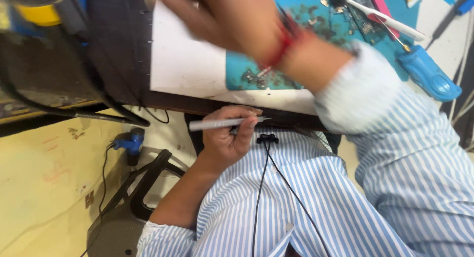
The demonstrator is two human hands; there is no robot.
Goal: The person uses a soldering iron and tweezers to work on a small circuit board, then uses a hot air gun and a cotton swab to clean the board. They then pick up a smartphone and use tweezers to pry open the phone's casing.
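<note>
Head view showed the left hand point(224, 138) pinching a grey pen-like tool point(224, 123) level at the bench edge point(207, 105), parked clear; the right hand point(217, 15), blurred, reached across the white sheet point(182, 64), grip indeterminable.

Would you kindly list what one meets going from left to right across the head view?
Yellow tape roll → blue plug → left hand holding a grey pen → red wrist thread on the blurred right hand → white brush → blue-handled screwdriver.
</note>
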